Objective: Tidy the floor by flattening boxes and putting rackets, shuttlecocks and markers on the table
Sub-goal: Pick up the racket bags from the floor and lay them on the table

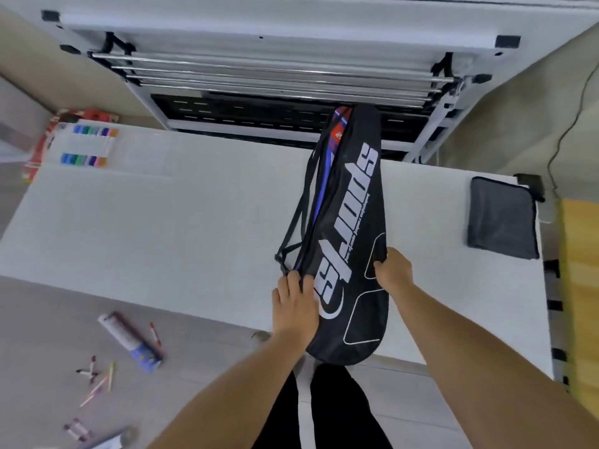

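Your left hand (293, 306) pinches the racket bag (348, 241) at its zip edge and your right hand (393, 268) grips the opposite edge; the bag stretches across the worktop (162, 222), its wide end overhanging the near side. Expect a light, floppy cloth cover around stiff frames, so a hold on both sides of the wide end suits it. The big white lettering seems to read "sports"; the smaller print is illegible.

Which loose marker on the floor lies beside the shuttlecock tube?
The red marker, alongside the shuttlecock tube; the other markers lie scattered apart, lower left.
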`<state>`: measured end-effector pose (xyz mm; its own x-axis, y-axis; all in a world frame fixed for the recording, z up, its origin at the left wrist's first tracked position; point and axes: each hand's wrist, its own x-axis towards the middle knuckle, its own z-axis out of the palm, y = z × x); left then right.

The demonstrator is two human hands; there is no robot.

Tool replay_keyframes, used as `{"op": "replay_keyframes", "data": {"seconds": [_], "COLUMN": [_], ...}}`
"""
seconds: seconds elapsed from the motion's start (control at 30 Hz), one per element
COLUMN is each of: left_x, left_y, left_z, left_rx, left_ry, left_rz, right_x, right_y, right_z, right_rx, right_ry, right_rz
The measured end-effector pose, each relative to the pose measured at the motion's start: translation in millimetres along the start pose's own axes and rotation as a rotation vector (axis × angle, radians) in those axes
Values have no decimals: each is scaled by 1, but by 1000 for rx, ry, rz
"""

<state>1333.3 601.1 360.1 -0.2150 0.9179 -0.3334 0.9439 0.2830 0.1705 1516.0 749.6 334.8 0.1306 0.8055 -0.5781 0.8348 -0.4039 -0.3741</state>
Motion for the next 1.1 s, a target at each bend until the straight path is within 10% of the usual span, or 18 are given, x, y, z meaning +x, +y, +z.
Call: {"op": "replay_keyframes", "data": {"seconds": [0.23, 0.53, 1.1], "left_x": [-8, 33, 22], "left_y": [-40, -145, -166], "left_z": [-2, -54, -37], "left_rx": [-432, -406, -425], "left_ry": [-213, -238, -155], "left_rz": [-480, -476, -347], "right_x": [-30, -64, -15], "right_y": [-4, -50, -95], "right_z": [16, 59, 49], "right_rx": [-140, -235, -26], "right_ry": [-95, -405, -80], "right_rz": [48, -49, 143]}}
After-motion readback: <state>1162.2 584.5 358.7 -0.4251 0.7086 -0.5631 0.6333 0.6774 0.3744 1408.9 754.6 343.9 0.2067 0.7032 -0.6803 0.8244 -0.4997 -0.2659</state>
